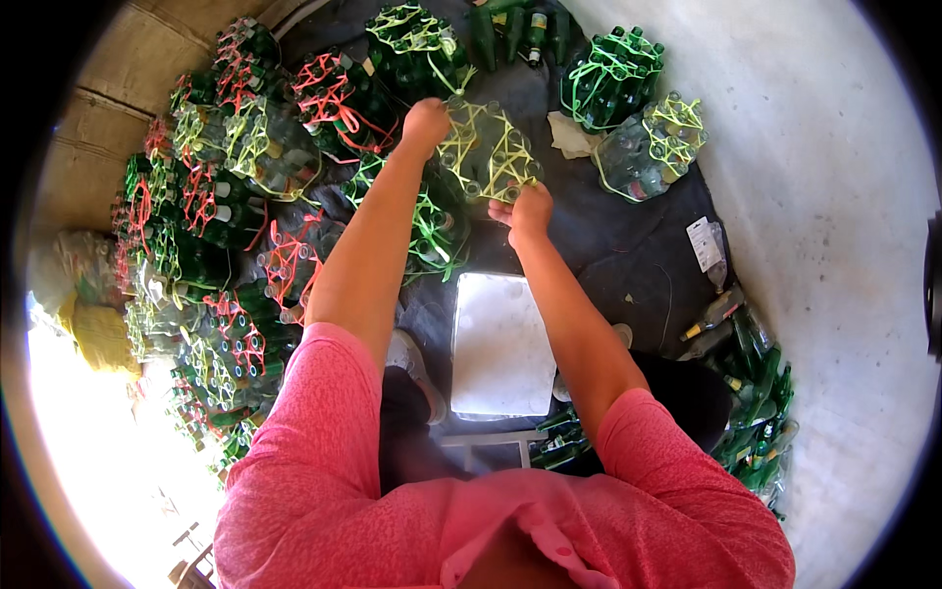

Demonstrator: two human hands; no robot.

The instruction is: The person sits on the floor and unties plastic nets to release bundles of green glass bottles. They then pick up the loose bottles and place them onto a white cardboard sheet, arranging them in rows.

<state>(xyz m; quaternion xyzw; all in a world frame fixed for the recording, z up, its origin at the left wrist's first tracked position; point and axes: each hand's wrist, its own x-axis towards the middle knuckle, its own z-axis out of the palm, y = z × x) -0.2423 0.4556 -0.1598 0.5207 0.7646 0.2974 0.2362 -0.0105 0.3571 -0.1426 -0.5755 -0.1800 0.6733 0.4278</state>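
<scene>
A bundle of clear glass bottles point(478, 143), laced round the necks with yellow plastic strap point(508, 158), stands before me at arm's length. At its upper left corner my left hand point(427, 127) is closed on the strap. My right hand point(528, 210) grips the lower right corner by the strap, some fingers spread below it. Just left of and below this bundle is another, of bottles tied with green strap point(434, 232). A green-bottle bundle with yellow strap point(416, 44) stands behind my left hand.
A white block point(504, 346) lies between my feet. Many strapped bundles point(221, 199) crowd the left side. Two bundles, one of green bottles point(614, 77) and one of clear bottles point(651, 151), stand by the pale wall point(817, 184). Loose bottles point(758, 420) pile at lower right on dark sheeting point(625, 258).
</scene>
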